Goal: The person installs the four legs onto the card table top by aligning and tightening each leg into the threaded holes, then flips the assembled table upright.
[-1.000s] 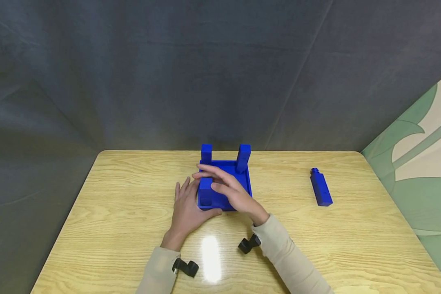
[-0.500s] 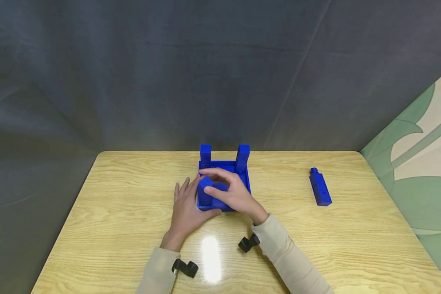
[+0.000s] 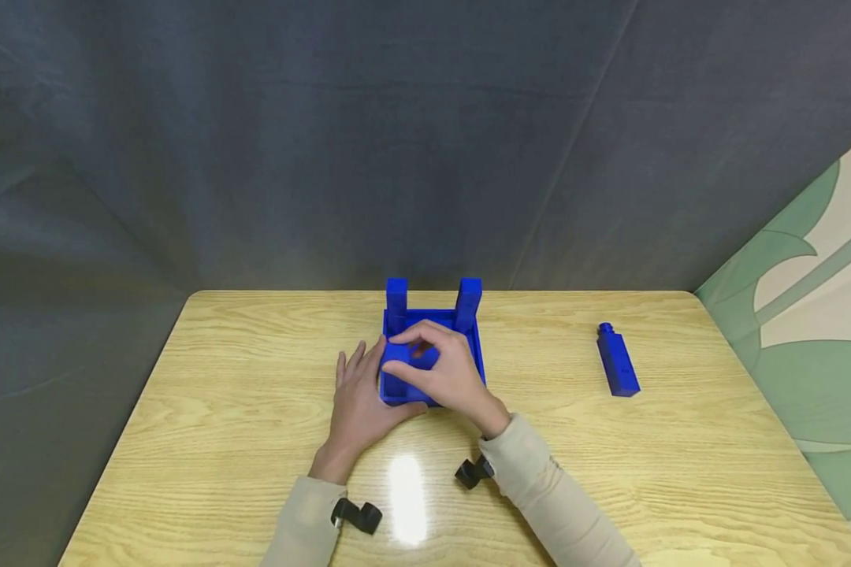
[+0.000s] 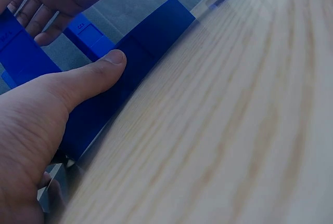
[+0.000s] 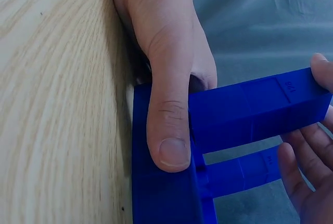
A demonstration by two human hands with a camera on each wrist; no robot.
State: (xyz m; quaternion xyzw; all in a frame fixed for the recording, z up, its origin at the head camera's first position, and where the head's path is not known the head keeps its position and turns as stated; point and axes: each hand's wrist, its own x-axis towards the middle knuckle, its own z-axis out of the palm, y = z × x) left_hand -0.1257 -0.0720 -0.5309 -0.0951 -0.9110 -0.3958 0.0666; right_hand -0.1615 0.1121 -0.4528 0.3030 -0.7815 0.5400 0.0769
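A shallow square blue base [image 3: 479, 358] with raised edges lies on the table in front of me. My left hand [image 3: 358, 417] holds its near left corner, the thumb along the near wall [image 4: 151, 34] and the fingers along the left side. At that corner a square blue post [image 3: 397, 353] stands upright. My right hand [image 3: 450, 374] pinches the post's top between thumb and fingertips; in the right wrist view this post [image 5: 244, 112] bears a small embossed number. Two more blue posts, one at the back left [image 3: 397, 298] and one at the back right [image 3: 470, 298], stand on the base.
A loose blue post [image 3: 618, 366] with a narrow, threaded-looking end lies on the wooden table [image 3: 681, 457] to the right. Behind the table hangs a dark grey cloth [image 3: 425, 157]. Black wrist mounts [image 3: 358, 516] stick out from both sleeves.
My right hand's thumb and fingers have closed in on the top of the near left post. That post has turned about its upright axis. The left hand and the base stay put.
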